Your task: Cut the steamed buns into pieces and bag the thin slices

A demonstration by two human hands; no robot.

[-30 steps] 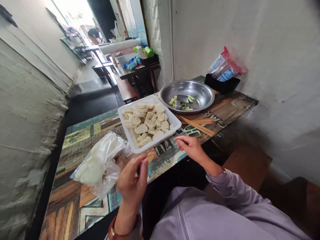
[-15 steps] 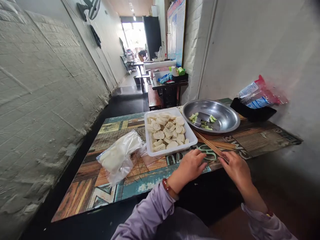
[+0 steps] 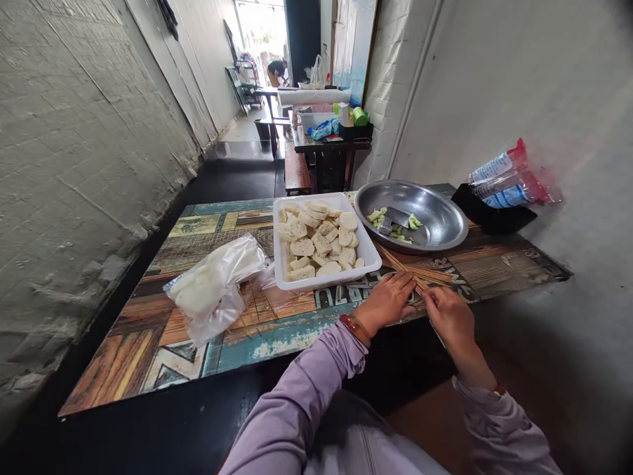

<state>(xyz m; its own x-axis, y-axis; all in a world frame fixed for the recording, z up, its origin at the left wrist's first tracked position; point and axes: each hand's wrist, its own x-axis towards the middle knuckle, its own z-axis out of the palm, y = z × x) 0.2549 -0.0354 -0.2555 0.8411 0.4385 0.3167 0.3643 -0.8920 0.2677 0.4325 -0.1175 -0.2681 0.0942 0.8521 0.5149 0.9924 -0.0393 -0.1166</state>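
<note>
My left hand (image 3: pixel 388 302) lies palm down at the table's front edge, fingers stretched over the near ends of some thin wooden skewers (image 3: pixel 395 260). It covers most of the scissors, whose handles are hidden. Closed on the skewers' near ends, my right hand (image 3: pixel 450 316) is just to the right of it. Beyond my left hand stands a white plastic tub (image 3: pixel 330 284) heaped with pale sliced pieces (image 3: pixel 321 244) of a spongy-looking food. A steel basin (image 3: pixel 440 227) behind the skewers holds green vegetable scraps (image 3: pixel 399 234) and a grey-handled tool (image 3: pixel 386 226).
To the left, a clear plastic bag (image 3: pixel 215 280) with white contents lies on the patterned table (image 3: pixel 281 340). A black holder (image 3: pixel 489 214) with a red-and-clear packet (image 3: pixel 512 178) is against the right wall. Farther off are a bench (image 3: pixel 297 168), another table and a bent-over person (image 3: pixel 277 71).
My left hand has moved onto the skewers, over the green scissor handles seen before. My right hand has come closer to it. The view has tilted down.
</note>
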